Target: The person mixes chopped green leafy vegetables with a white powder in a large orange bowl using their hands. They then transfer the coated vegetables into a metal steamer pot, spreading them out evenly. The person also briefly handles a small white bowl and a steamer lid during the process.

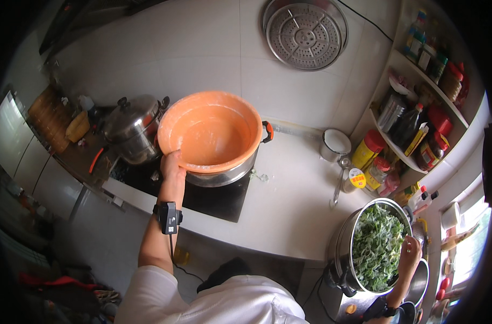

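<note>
My left hand (173, 164) grips the near-left rim of an orange plastic basin (213, 133), which has whitish residue inside. The basin sits on or just over a steel pot (225, 177) with orange-and-black handles on the cooktop. At the right, a tall steel steamer pot (343, 237) is filled with chopped leafy greens (377, 247) that look dusted with white powder. My right hand (410, 249) is at the right edge of the greens, fingers bent; whether it holds anything cannot be told. Some loose green bits (261, 176) lie on the counter beside the cooktop.
A lidded steel pot (132, 121) stands left of the basin. A small white-lidded pot (336, 143), a steel spoon (340, 184) and jars (367, 149) stand at the back right, below shelves of bottles. Steel steamer plates (306, 37) hang on the wall.
</note>
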`<control>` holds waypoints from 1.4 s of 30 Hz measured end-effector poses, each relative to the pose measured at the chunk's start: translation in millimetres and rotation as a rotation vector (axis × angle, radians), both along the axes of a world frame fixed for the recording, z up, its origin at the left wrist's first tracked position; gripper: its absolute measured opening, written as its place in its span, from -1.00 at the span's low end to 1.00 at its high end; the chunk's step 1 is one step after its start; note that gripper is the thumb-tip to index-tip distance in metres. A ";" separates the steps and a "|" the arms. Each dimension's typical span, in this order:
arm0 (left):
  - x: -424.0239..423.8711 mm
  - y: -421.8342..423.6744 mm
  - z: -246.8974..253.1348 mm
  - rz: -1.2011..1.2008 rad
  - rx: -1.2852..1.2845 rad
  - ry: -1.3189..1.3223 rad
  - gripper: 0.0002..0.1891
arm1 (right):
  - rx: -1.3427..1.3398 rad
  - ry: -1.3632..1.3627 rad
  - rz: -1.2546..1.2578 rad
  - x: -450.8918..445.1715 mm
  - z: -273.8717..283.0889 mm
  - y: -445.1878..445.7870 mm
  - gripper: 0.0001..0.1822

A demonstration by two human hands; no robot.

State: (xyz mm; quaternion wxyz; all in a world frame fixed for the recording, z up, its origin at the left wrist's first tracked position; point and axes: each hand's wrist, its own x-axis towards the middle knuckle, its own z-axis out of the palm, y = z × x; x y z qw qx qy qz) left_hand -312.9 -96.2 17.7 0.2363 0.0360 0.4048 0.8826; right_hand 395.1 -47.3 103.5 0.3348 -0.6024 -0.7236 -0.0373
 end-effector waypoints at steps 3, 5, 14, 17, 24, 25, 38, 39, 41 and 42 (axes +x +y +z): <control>1.0 0.8 2.4 -0.092 -0.055 0.048 -0.62 | 0.067 -0.018 0.042 8.4 -8.4 4.3 -0.82; 12.2 -5.1 16.5 -0.142 -0.133 0.016 -0.61 | 0.029 -0.021 0.030 7.0 -7.8 3.4 -0.81; 15.1 -30.7 35.8 -0.382 -0.447 0.121 -0.35 | 0.017 -0.010 -0.036 19.3 -15.1 -6.2 -0.85; 16.1 -40.4 38.0 -0.452 -0.507 0.206 -0.32 | -0.047 0.019 -0.107 18.5 -18.9 -7.2 -0.92; 37.2 -53.9 33.3 -0.296 -0.796 0.344 -0.47 | -0.142 0.032 -0.156 7.4 -21.6 -16.5 -0.81; 44.2 -59.6 29.4 -0.206 -0.817 0.364 -0.47 | -0.120 0.018 -0.168 6.1 -19.3 -19.6 -0.81; 193.6 13.5 -63.2 -0.729 -0.460 1.486 -0.74 | -0.176 -0.054 -0.208 2.2 -13.2 -34.3 -0.89; 198.2 33.9 -77.2 -0.698 -0.581 1.538 -0.74 | -0.170 -0.081 -0.210 -0.8 -7.7 -37.5 -0.89; 206.0 73.3 -97.6 -0.624 -0.826 1.634 -0.73 | -0.193 0.021 -0.224 -9.0 1.0 -43.0 -0.88; 207.4 88.5 -98.9 -0.600 -0.954 1.636 -0.75 | -0.206 0.000 -0.232 -6.8 -0.1 -43.6 -0.87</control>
